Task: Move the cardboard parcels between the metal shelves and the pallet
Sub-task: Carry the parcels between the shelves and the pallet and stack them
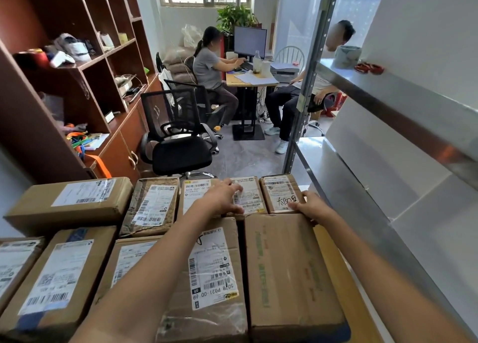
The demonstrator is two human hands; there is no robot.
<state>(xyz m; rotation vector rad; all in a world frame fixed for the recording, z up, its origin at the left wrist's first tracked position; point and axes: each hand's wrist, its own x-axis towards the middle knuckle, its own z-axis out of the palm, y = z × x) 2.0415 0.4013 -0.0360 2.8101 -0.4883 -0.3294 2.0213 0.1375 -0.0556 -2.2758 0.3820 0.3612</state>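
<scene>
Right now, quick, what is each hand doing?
Left hand: open, fingers spread on a labelled parcel.
Right hand: thumb on the handwritten parcel; grip cannot be told.

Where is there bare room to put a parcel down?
The steel lower shelf on the right is bare, bordered by the grey slotted upright and the white wall. The upper shelf is free nearer than the red object. The brown cardboard parcels lie packed edge to edge.

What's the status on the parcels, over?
Left hand spread flat on small labelled parcel. Right hand at near corner of handwritten parcel, grip unclear. Neither lifted. Metal shelves close right, nothing in between.
</scene>
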